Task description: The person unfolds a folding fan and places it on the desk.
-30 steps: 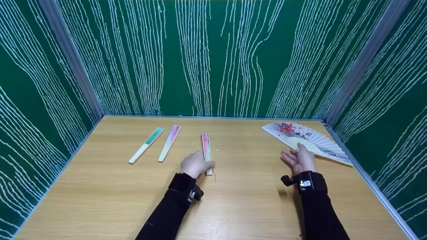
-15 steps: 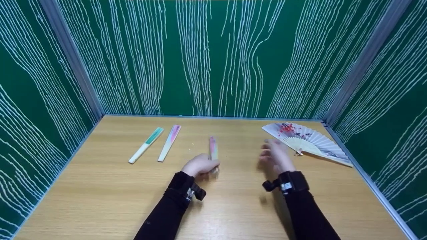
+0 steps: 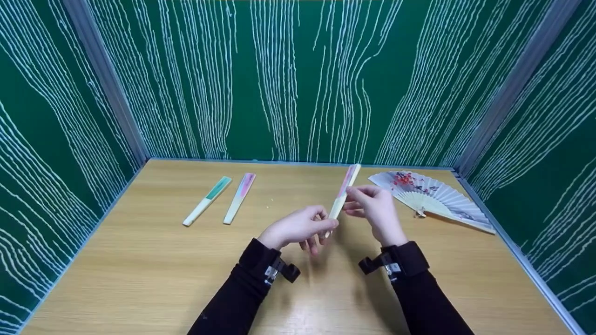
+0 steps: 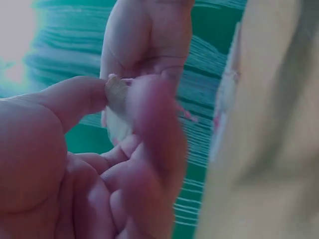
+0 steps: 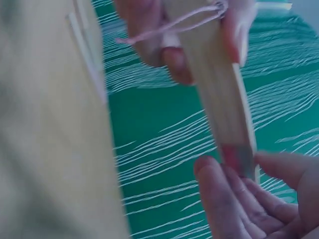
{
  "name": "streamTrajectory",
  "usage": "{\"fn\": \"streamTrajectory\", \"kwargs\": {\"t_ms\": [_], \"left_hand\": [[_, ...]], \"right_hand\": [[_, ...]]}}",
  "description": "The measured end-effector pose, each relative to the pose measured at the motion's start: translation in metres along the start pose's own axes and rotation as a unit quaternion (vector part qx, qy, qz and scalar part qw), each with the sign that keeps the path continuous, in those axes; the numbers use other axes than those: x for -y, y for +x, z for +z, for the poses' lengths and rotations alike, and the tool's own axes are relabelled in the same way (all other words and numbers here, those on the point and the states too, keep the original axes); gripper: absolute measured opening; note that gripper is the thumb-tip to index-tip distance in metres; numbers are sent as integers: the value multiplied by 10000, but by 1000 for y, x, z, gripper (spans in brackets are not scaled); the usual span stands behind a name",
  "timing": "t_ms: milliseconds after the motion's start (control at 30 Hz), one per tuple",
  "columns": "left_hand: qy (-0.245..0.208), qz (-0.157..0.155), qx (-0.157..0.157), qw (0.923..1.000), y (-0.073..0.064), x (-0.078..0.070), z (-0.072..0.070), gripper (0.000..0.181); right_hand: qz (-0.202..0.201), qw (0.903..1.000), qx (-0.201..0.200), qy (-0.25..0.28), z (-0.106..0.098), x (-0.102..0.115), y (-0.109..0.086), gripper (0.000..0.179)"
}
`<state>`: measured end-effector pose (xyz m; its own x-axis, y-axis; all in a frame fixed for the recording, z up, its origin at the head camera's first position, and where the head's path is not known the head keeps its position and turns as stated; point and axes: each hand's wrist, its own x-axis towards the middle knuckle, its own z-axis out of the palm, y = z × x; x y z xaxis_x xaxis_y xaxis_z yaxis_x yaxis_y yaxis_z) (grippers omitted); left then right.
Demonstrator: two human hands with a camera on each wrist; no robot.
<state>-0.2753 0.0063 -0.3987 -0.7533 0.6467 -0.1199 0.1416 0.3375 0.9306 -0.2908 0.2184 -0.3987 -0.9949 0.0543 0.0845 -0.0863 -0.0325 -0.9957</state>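
A folded hand fan point(image 3: 342, 197), pale wood with a pink upper part, is held up off the table at a slant. My left hand point(image 3: 300, 228) pinches its lower end between thumb and fingers. My right hand point(image 3: 377, 209) has its thumb on one edge of the fan and fingers behind it, about midway up. In the right wrist view, a thin pink cord loop point(image 5: 174, 24) hangs from the fan's pivot end. The left wrist view shows only the fan's pale end point(image 4: 117, 94) between my fingertips; the rest is hidden.
A spread fan point(image 3: 423, 193) with red blossoms lies at the right. A green-topped folded fan point(image 3: 207, 201) and a pink-topped folded fan point(image 3: 240, 197) lie at the left. Green walls with white lines border the wooden table point(image 3: 139, 260); tiny crumbs lie near its middle.
My left hand has lifted the folded fan and carried it right, tilting it. My right hand has left the spread fan and moved left to take hold of the folded one.
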Motion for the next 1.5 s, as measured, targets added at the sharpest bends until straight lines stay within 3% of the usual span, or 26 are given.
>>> {"fn": "streamTrajectory", "kwargs": {"t_ms": [100,200,300,400,467,600,700,833,1133,1500], "left_hand": [[566,167,-60,9982,-7,-10,0,31],[1251,232,-211,9916,-10,-16,2,25],[1900,255,-348,9808,-12,-19,3,23],[2138,323,-537,9749,-13,-22,1,27],[1908,433,-765,9777,-15,-24,-2,32],[774,932,-1420,9824,-18,-32,-12,40],[-45,1325,-1800,9747,-22,-40,-20,37],[-652,1547,-2057,9641,-29,-49,-26,29],[-992,1685,-2107,9578,-48,-71,-24,19],[-954,1814,-2095,9561,-55,-77,-22,16]], "right_hand": [[-268,9996,9,29,5,19,-11,35],[-505,9985,97,-183,10,38,-26,33],[-900,9940,98,-613,17,52,-41,27],[-1383,9834,12,-1171,25,60,-51,20],[-1628,9747,-69,-1531,30,59,-55,17],[-2057,9594,-77,-1929,37,56,-60,15],[-2326,9508,12,-2049,41,56,-65,16],[-2449,9452,199,-2149,45,60,-72,17],[-2636,9447,169,-1942,60,79,-94,6],[-2835,9300,128,-2334,45,68,-83,13]]}}
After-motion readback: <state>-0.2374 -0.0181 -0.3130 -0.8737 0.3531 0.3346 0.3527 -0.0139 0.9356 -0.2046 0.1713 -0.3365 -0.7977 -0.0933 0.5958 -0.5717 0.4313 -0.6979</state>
